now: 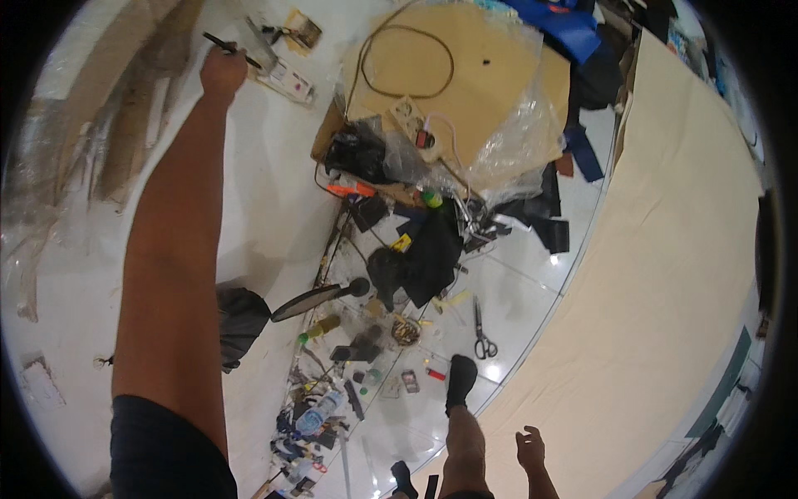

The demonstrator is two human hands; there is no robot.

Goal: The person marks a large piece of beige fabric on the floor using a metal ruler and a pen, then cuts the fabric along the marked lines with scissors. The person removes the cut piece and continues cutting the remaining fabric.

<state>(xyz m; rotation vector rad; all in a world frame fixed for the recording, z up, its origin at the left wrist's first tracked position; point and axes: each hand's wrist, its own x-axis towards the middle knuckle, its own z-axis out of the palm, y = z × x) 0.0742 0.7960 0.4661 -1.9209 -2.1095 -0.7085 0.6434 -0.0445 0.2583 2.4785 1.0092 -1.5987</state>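
My left arm reaches far up to the upper left along a white surface. At its end my left hand (224, 76) is closed around a slim dark stick-like thing (219, 41), perhaps a pen; its kind is too small to tell. Close by lie a pale card-like packet (287, 81) and a small brown-and-yellow piece (301, 30). My right hand (529, 447) hangs low at the right, over the cream cloth (615, 333), with its fingers loosely bent and apart and nothing visible in them. My foot in a dark sock (462, 378) is on the tiled floor beside the cloth.
Scissors (482, 331) lie near the foot, beside a red lighter (435, 374). A plastic bottle (319, 413) sits among clutter. A tan board (490, 83) carries a power strip (407, 116), cable and clear plastic. Brown wrapped sheets (116, 100) stand at the far left.
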